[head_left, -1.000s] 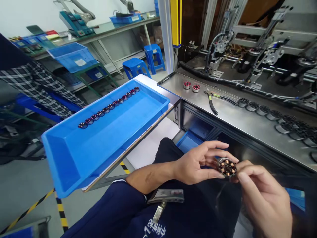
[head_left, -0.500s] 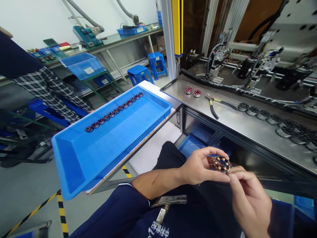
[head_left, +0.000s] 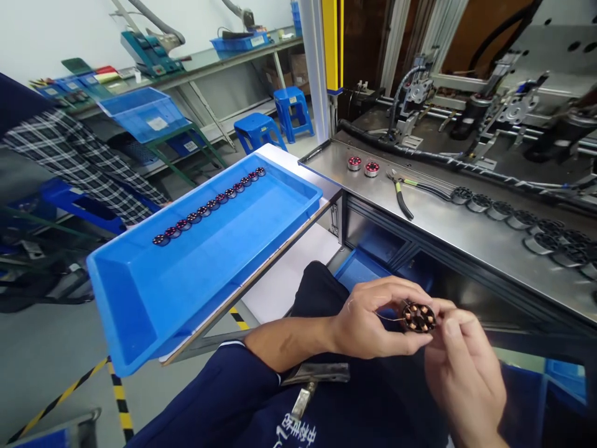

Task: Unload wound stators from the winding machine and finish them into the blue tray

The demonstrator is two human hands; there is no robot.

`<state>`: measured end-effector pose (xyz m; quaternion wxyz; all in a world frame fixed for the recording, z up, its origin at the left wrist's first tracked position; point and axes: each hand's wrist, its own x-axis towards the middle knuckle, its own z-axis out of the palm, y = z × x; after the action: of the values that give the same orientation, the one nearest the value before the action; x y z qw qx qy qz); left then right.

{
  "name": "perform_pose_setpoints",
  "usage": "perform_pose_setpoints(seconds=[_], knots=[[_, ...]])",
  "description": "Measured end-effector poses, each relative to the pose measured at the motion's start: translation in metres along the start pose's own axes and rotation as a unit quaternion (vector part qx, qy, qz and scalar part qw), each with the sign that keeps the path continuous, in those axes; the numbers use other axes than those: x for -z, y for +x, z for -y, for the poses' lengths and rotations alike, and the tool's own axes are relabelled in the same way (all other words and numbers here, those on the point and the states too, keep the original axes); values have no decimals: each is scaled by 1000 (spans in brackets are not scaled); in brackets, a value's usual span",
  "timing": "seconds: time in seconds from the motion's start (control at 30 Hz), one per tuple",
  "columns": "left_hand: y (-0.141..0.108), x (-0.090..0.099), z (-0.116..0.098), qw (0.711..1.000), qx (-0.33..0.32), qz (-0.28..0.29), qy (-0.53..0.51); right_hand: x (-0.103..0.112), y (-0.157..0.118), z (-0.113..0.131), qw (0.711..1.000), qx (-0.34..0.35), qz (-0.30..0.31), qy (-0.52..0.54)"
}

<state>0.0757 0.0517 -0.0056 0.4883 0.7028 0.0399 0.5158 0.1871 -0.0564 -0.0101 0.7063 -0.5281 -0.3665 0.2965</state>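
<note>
Metal bench (head_left: pixel 448 219): pliers (head_left: pixel 398 193), red-topped parts (head_left: pixel 372 169)
Blue tray (head_left: pixel 224 255): dark rings (head_left: pixel 213 205) in a row
Coil ring (head_left: pixel 419 317): dark, copper-wound — before the bench
Left hand (head_left: pixel 366 320): half-curled, gripping the ring
Right hand (head_left: pixel 466 364): fingertips bunched beside it — hold unclear

My shirt carries the only writing I can make out.
White Chinese characters (head_left: pixel 305 432) on my dark blue shirt (head_left: pixel 209 392) look like 中科世纪, though they are slanted and run close to the bottom edge; I can't decipher the white mark just beside them. A pale label (head_left: pixel 157 123) on the tilted blue bin (head_left: pixel 135 109) is too small for me to read, and so are the tag (head_left: pixel 190 146) on the bin beneath it, the sticker (head_left: pixel 257 41) on the bench's blue tray (head_left: pixel 233 45) and the little patch (head_left: pixel 292 99) on the farther blue stool (head_left: pixel 305 117). On the floor I see wordless black-and-yellow striped tape (head_left: pixel 122 404).
</note>
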Motion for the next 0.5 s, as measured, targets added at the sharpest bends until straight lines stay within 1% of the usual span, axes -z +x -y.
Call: perform_pose_setpoints(seconds=[0.03,0.1,0.17,0.2,0.27,0.33,0.37,0.4,0.43,0.5], knots=[[-1,0,0,1000,11,-2,-16,0,-1,-4,1000,-15,-14,13],[-2,-1,1,998,39,-3,-43,1,-3,-11,999,-29,-17,7],[-2,0,1,997,56,0,-43,4,-4,-12,1000,-13,-10,-13],[-2,0,1,998,54,2,-31,5,-3,-11,1000,9,-8,-22],[-1,1,1,1000,24,10,7,6,0,-3,996,77,-6,-43],[1,2,0,999,-15,15,34,5,3,6,986,142,-6,-92],[1,2,-1,999,-28,18,40,4,5,10,979,162,-9,-122],[2,2,-2,998,-32,20,41,3,6,13,974,168,-17,-149],[2,2,-2,999,-29,20,36,3,8,14,972,160,-30,-169],[1,2,-3,1000,-4,23,14,3,8,12,976,119,-60,-171]])
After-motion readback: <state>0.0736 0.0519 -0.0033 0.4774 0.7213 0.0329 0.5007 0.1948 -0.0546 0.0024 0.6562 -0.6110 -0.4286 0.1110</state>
